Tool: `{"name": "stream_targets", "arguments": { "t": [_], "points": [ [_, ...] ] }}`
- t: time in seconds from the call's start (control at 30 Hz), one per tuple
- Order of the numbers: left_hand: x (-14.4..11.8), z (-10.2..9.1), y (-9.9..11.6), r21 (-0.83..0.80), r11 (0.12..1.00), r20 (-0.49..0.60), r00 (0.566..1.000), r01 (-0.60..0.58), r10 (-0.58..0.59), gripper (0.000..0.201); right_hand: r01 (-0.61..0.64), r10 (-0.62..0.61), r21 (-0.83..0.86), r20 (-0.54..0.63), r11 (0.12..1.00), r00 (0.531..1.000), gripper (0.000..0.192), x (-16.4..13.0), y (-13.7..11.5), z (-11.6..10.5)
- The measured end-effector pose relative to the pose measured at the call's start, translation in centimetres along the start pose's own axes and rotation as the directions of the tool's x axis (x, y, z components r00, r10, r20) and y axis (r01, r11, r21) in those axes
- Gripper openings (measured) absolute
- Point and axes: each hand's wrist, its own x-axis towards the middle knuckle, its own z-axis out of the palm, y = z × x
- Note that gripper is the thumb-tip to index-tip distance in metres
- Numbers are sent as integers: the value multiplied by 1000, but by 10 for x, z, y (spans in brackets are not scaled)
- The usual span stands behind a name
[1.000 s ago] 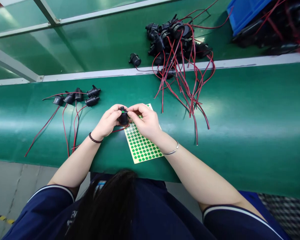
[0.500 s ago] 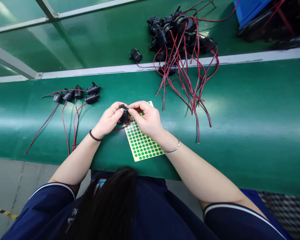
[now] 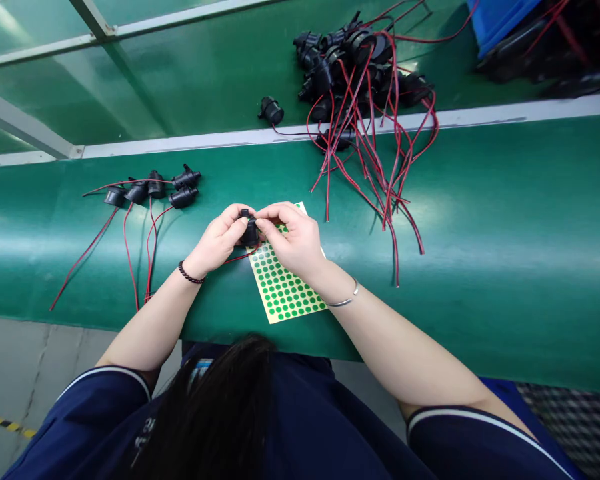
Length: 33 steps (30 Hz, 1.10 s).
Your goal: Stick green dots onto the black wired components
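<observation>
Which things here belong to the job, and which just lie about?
Seemingly the job:
black part, in left hand, right hand at it
green-dot sheet
pile of similar parts
five similar parts at left

Seemingly just there:
blue bin
striped floor tape

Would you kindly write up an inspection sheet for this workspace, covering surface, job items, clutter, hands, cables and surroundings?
Surface: green bench top, glossy, showing light reflections.
Job's things: one black part, held; sheet of green round stickers lying under the right hand.
Clutter: heap of black parts at the back; five loose black parts at the left.
Hands: left hand grips the held part; right fingertips are at its side, grip unclear.
Cables: red-and-black wires trail from the heap, overlapping; a wire also leaves the held part.
Surroundings: blue bin at upper right; yellow-and-black floor tape at lower left.
</observation>
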Motion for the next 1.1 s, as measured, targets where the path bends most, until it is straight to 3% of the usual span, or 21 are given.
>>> {"name": "stream_targets", "arguments": {
  "t": [0.27, 0.5, 0.87, 1.1],
  "points": [
    [0, -2, -1, 86, 994, -6, 998, -67, 68, 23, 58, -58, -44, -5, 997, 998, 10, 0, 0, 0],
    [-1, 2, -2, -65, 998, 1, 1000, -18, 19, 30, 51, -51, -39, 2, 998, 999, 11, -1, -1, 0],
    [-4, 2, 0, -61, 998, 28, 999, -32, 34, 33, 161, -165, -60, -63, 985, 984, 8, -1, 2, 1],
    [-2, 3, -6, -59, 997, -8, 999, -41, 40, 29, 168, -174, -84, -75, 982, 982, 9, -1, 3, 2]
  ]
}}
